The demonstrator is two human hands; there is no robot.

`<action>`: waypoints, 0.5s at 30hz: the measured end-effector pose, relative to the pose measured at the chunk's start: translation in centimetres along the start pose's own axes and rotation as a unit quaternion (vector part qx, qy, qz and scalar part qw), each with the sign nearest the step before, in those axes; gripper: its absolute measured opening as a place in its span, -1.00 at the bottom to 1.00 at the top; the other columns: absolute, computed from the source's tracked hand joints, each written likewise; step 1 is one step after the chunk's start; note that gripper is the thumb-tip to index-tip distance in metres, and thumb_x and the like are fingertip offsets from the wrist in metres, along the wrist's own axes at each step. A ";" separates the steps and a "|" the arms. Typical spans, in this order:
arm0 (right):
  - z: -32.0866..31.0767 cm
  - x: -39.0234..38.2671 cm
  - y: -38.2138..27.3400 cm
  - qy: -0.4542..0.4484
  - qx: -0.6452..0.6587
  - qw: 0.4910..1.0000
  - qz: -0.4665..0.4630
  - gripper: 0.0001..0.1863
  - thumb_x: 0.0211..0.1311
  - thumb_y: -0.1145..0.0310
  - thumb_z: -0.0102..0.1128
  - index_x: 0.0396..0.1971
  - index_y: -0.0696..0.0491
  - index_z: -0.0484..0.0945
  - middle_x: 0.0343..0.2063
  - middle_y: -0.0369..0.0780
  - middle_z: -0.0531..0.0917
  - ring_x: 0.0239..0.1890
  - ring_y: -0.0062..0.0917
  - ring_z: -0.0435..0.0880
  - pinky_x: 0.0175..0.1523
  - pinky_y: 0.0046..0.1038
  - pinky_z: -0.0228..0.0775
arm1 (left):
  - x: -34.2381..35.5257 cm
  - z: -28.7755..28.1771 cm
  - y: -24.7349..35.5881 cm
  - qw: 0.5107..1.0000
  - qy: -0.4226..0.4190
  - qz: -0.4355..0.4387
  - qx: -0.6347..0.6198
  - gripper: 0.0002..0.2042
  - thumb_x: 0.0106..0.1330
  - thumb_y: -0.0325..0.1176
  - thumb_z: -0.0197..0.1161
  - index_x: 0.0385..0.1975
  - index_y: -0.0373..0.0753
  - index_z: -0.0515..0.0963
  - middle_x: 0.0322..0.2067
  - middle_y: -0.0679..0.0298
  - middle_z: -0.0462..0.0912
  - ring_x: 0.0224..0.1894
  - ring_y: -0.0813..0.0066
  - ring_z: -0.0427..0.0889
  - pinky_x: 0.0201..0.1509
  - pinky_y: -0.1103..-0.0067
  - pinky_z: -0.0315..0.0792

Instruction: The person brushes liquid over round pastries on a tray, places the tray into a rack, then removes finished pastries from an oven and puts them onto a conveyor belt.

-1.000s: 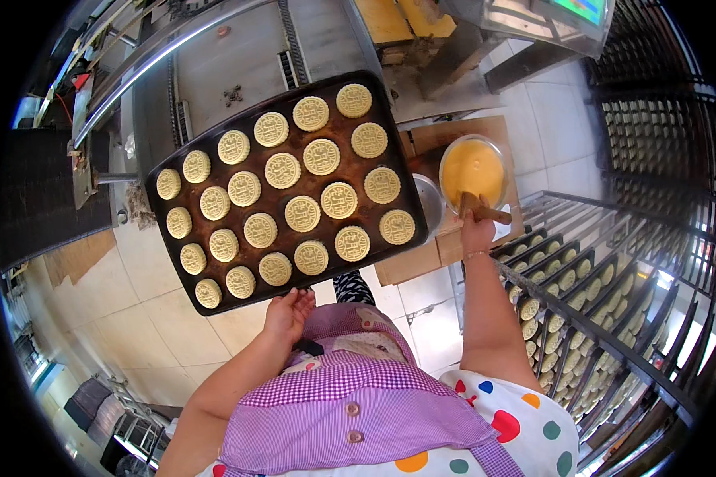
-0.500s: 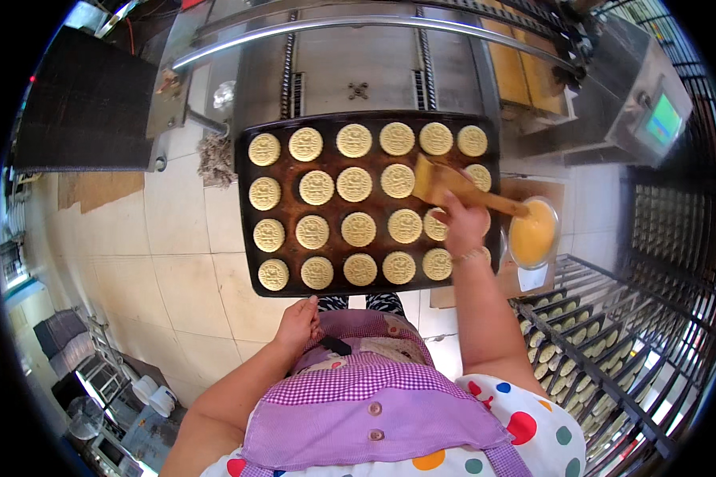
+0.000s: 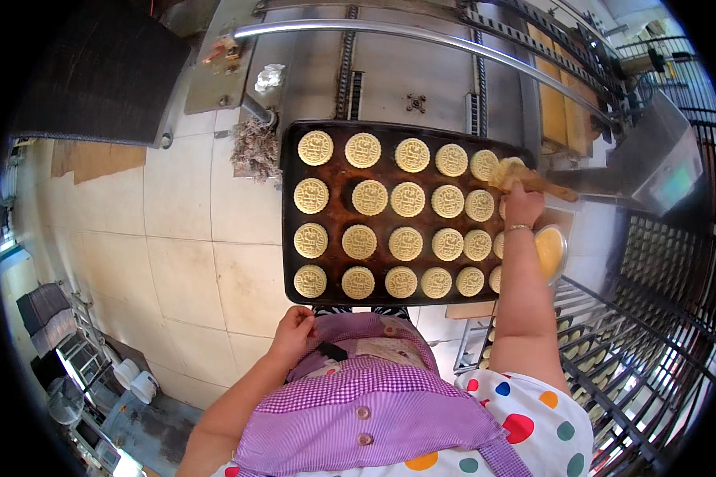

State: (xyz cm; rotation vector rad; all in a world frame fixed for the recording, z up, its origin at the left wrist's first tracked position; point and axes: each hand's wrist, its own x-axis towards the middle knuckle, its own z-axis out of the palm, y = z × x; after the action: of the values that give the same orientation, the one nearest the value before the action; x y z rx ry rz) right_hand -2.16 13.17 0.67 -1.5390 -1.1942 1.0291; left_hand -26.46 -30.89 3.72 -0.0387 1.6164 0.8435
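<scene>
My right hand (image 3: 523, 205) grips the wooden handle of a flat pastry brush (image 3: 545, 184). Its bristles touch a round stamped cake at the far right corner of a dark baking tray (image 3: 334, 173). Rows of pale mooncakes (image 3: 408, 199) with raised patterns fill the tray; my right hand and forearm cover some in the rightmost column. Just right of that forearm is a clear bowl (image 3: 563, 258) of yellow liquid, partly hidden. My left hand (image 3: 296, 327) is closed, its fingers curled near the tray's front left edge, with nothing visible in them.
Behind the tray lies a metal conveyor machine (image 3: 429, 67) with chains and a shiny bar (image 3: 390, 25). A steel box with a green screen (image 3: 679, 181) stands at right. Black racks (image 3: 612, 314) with more cakes are at lower right. Pale floor tiles (image 3: 179, 262) stretch left.
The brush has moved from the inner right part of the tray to its far right corner, with my right arm reaching farther. The whole view has shifted, so the tray sits more to the right.
</scene>
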 end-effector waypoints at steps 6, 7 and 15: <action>13.4 -9.3 0.6 -0.192 0.020 0.981 0.022 -0.59 0.07 0.46 0.16 -0.01 0.13 0.43 -0.20 -0.20 0.61 -0.16 -0.58 0.56 -0.15 -0.50 0.45 | 0.5 -0.9 1.3 1.000 -0.005 0.017 -0.005 -0.87 0.29 -0.49 0.06 -0.21 -0.33 0.37 -0.43 0.25 0.49 -0.42 0.55 0.49 -0.31 0.63 0.47; 16.3 -12.2 -2.0 -0.236 0.130 0.960 0.082 -0.52 0.07 0.52 0.13 0.07 0.11 0.37 -0.21 -0.20 0.61 -0.22 -0.57 0.58 -0.22 -0.54 0.47 | 0.2 -0.8 1.7 1.000 -0.001 0.016 -0.025 -0.87 0.29 -0.49 0.07 -0.21 -0.34 0.37 -0.42 0.25 0.49 -0.41 0.55 0.49 -0.30 0.63 0.47; 13.1 -8.0 2.1 -0.100 0.016 0.992 -0.079 -0.61 0.09 0.44 0.16 -0.03 0.16 0.45 -0.24 -0.16 0.63 -0.21 -0.52 0.61 -0.08 -0.47 0.45 | 0.3 -2.3 0.9 1.000 0.001 -0.006 0.017 -0.87 0.27 -0.51 0.09 -0.21 -0.32 0.38 -0.40 0.26 0.51 -0.37 0.53 0.51 -0.24 0.63 0.46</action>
State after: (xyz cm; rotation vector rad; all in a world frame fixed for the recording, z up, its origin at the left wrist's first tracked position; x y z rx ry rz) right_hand -15.66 7.17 -3.86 -1.3168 -1.4070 1.1106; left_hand -28.92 -31.35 3.86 -0.0256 1.6315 0.8061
